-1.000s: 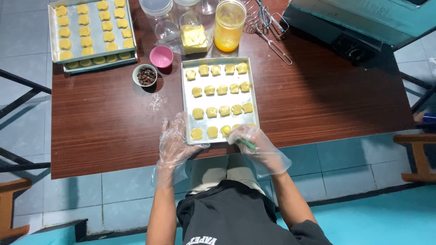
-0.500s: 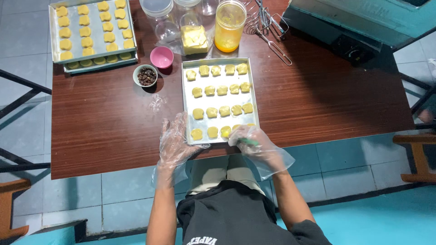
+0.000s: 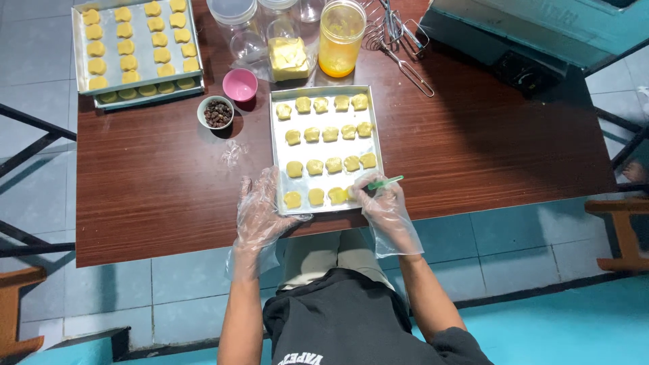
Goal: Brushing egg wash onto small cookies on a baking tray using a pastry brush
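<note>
A metal baking tray [image 3: 279,155] lies on the brown table with several yellow dough pieces [image 3: 331,164] in rows. My left hand [image 3: 260,209], in a clear plastic glove, rests on the tray's near left corner with fingers spread. My right hand [image 3: 382,203], also gloved, holds a thin green brush [image 3: 384,182] at the tray's near right corner. The brush tip touches the dough piece [image 3: 339,195] in the nearest row.
A second tray [image 3: 196,40] full of dough pieces sits at the far left. Nearby stand a small bowl of dark bits [image 3: 216,113], a pink cup [image 3: 240,84], clear jars [image 3: 236,27], a jar of yellow liquid [image 3: 340,37], a wire whisk [image 3: 399,40].
My right hand has tilted the green brush and shifted slightly along the nearest row of dough. My left hand has stayed on the tray's corner.
</note>
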